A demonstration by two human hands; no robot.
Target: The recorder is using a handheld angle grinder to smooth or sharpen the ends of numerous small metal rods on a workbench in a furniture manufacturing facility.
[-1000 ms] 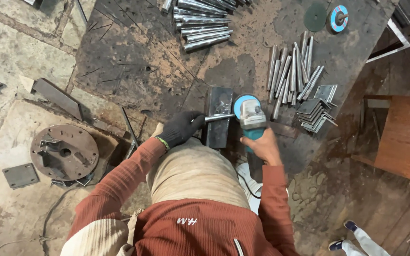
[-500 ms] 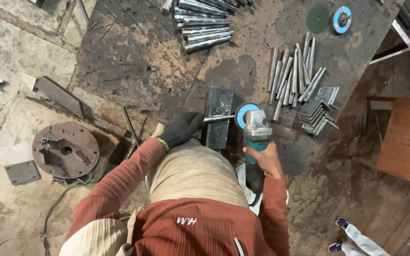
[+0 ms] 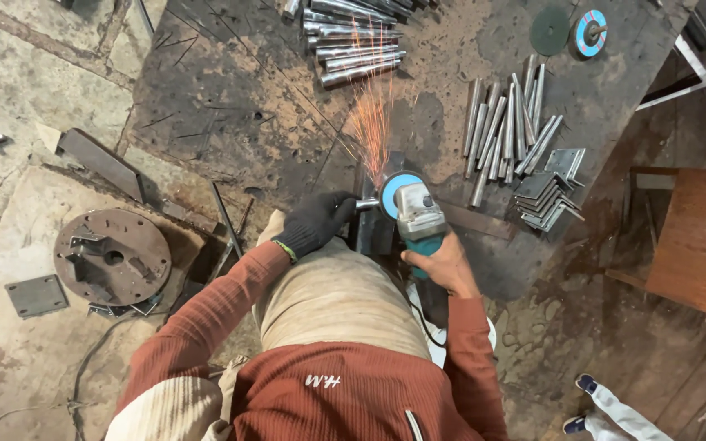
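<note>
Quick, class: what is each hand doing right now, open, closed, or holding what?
Left hand: gloved, closed on a short metal rod.
Right hand: bare, closed around the angle grinder body, sparks flying.

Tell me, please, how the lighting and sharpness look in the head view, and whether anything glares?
Head view: soft, even daylight, with weak shadows; the sparks streak as bright orange lines above the grinder; the steel rods shine mildly; focus is sharp throughout; wide-angle lens bends the edges.
</note>
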